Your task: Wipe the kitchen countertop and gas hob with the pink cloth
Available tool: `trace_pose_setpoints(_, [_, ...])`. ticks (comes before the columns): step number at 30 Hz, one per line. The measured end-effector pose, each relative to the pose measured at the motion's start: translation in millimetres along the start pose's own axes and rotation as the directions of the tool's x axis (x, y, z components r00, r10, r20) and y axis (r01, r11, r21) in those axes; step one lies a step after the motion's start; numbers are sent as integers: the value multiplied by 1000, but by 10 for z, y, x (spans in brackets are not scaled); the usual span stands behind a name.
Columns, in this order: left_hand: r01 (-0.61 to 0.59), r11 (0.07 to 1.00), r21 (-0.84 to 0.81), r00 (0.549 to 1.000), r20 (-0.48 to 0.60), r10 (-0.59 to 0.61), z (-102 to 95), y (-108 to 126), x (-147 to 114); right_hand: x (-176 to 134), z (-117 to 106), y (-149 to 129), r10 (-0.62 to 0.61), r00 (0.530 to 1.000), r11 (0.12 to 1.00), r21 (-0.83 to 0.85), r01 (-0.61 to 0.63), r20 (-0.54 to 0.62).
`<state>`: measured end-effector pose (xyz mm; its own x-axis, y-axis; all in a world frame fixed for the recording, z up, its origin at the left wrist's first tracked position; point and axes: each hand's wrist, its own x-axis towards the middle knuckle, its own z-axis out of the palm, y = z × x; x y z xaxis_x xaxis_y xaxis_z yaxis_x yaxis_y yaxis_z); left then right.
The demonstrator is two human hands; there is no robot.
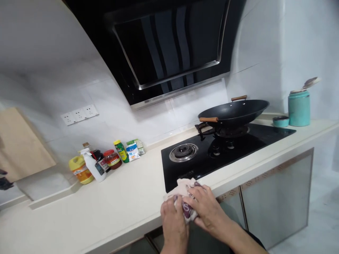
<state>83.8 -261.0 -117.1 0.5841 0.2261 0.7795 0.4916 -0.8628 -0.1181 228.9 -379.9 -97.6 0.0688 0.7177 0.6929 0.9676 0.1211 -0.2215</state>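
A crumpled cloth (182, 188), pale pink-white with a purple pattern, is bunched up between my two hands. My left hand (173, 218) grips its left side, fingers curled and thumb up. On the right side, my right hand (205, 206) wraps its fingers over the cloth. Both hands are in front of the counter edge, close to the near left corner of the black gas stove (203, 165). Part of the cloth is hidden under the fingers.
A black wok (235, 111) with wooden handles sits on the right burner; the left burner (183, 152) is bare. Several bottles, a red-lidded jar (112, 159) and packets stand along the wall. At right are a turquoise canister (299, 109) and a small bowl (280, 121). A range hood (172, 49) hangs above.
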Motion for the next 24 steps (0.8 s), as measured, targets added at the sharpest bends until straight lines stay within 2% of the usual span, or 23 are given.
trace_pose_setpoints(5, [-149,989,-17,988,27,149,148,542,371,-237,-311,452,38,995,993,-104,-48,-91])
trace_pose_setpoints(8, [-185,982,-28,982,33,186,218,810,550,-340,-438,693,45,994,986,-155,-60,-99])
trace_pose_setpoints(11, [-190,981,-50,978,81,193,248,960,646,-406,-492,832,59,992,980,-181,-78,-108])
trace_pose_setpoints(16, [-185,966,-179,954,205,221,150,918,664,-425,-496,819,126,988,974,-177,-141,-95])
trace_pose_setpoints(20, [-148,943,-298,919,311,242,-7,735,608,-358,-500,702,175,983,972,-152,-181,-52])
trace_pose_setpoints(24, [-66,924,-377,928,318,196,-140,469,513,-161,-503,463,177,983,984,-48,-175,47])
